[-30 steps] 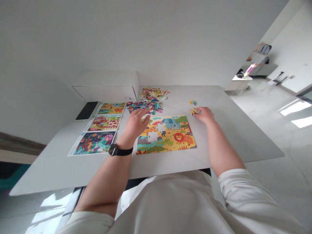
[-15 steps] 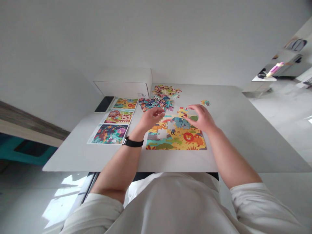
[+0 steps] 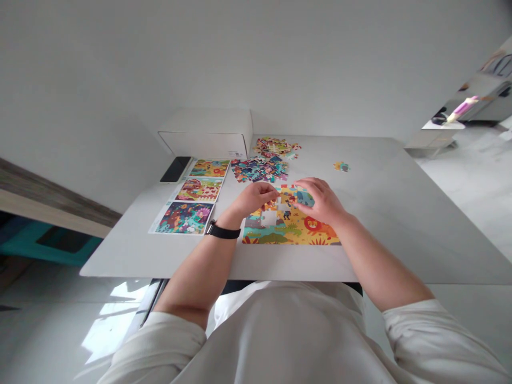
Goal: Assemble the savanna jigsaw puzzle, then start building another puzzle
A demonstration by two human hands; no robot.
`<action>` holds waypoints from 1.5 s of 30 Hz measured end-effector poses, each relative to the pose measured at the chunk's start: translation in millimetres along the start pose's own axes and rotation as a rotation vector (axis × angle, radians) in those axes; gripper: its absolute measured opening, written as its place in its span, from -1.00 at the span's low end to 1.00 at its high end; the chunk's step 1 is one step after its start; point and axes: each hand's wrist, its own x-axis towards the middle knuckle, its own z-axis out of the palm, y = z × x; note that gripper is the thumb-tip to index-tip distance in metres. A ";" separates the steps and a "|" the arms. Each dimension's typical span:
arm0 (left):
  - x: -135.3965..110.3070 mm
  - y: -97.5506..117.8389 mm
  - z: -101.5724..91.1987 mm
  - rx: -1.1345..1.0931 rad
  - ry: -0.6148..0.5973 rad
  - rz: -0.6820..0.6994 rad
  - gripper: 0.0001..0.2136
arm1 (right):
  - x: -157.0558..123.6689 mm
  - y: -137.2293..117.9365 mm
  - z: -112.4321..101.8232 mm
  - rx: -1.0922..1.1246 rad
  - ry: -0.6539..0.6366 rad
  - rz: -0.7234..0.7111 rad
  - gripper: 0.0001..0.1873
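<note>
Left hand (image 3: 254,200) is hovering at the upper-left part of a half-built jigsaw puzzle (image 3: 290,226), fingers curling inward, any held piece hidden. Right hand (image 3: 322,201) is arching over the puzzle's top edge, fingers (image 3: 306,184) bending down, grip impossible to tell. The puzzle is lying on a white table (image 3: 384,250), below loose pieces (image 3: 260,169), beside printed picture sheets (image 3: 184,217).
</note>
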 end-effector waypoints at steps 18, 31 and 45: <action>1.0 -6.6 -10.2 0.185 0.119 0.028 -0.70 | 0.0 4.0 10.1 0.026 -0.063 -0.005 -0.48; 4.6 -18.7 -7.2 0.514 0.231 0.125 -0.86 | 1.8 14.5 40.2 0.013 -0.192 0.013 -0.72; 2.6 -38.8 -8.6 0.829 0.003 0.275 -0.66 | 1.7 22.5 50.8 -0.038 -0.239 -0.009 -0.79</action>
